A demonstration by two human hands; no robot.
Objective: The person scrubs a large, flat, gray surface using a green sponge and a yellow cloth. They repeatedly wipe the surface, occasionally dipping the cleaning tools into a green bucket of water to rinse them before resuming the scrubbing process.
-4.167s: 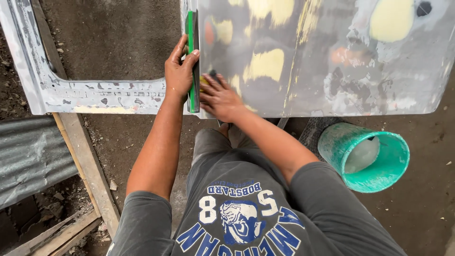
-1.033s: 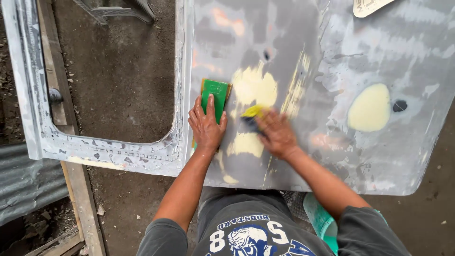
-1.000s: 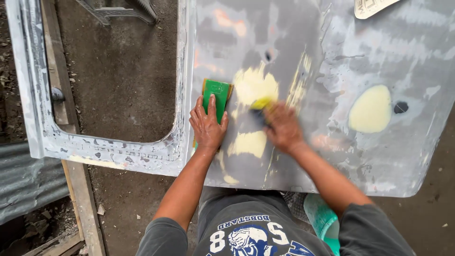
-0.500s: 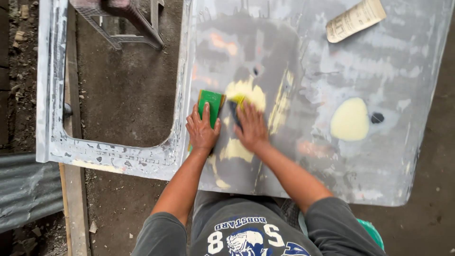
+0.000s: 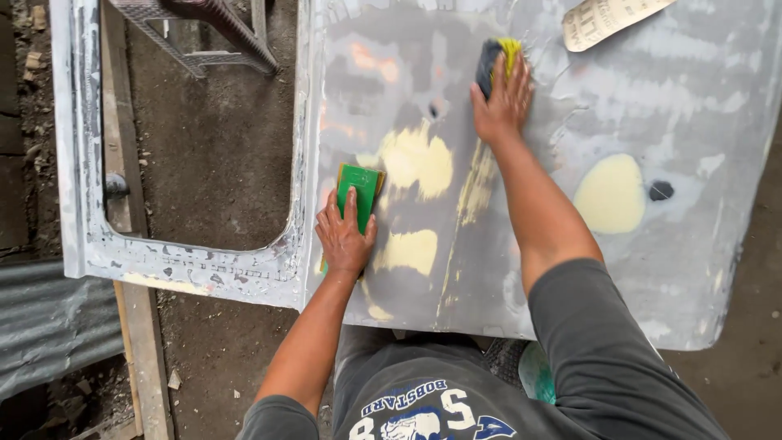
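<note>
While you lean over the work, these are the points to keep in mind.

Panel: the large grey sanded metal car-door panel [image 5: 700, 269] lies flat before you, with pale yellow filler patches [image 5: 609, 194] across it and an open window cut-out on its left part.

Left hand: your left hand [image 5: 344, 236] lies flat, fingers spread, pressing the green rectangular sanding block [image 5: 360, 184] onto the panel just right of the window frame; the block's far end shows beyond your fingertips.

Right hand: your right hand [image 5: 501, 102] is stretched well ahead, fingers curled down over a dark blue and yellow sponge pad [image 5: 494, 59] that rests on the panel near its far edge.

Relation: both hands are on the panel, well apart, the right one farther from you than the left.

Risk, reach: your right arm is nearly straight, so the pad could skid or tilt and scratch unevenly, in my judgement.

Risk, panel: it seems to rest on stands over bare ground; heavy pressure near an edge could tip or shift it.

Risk, block: weight on the block may gouge the soft filler beside it.

Nearby: a tan sheet of sandpaper [image 5: 607, 18] lies loose at the far edge and could slide off.
</note>
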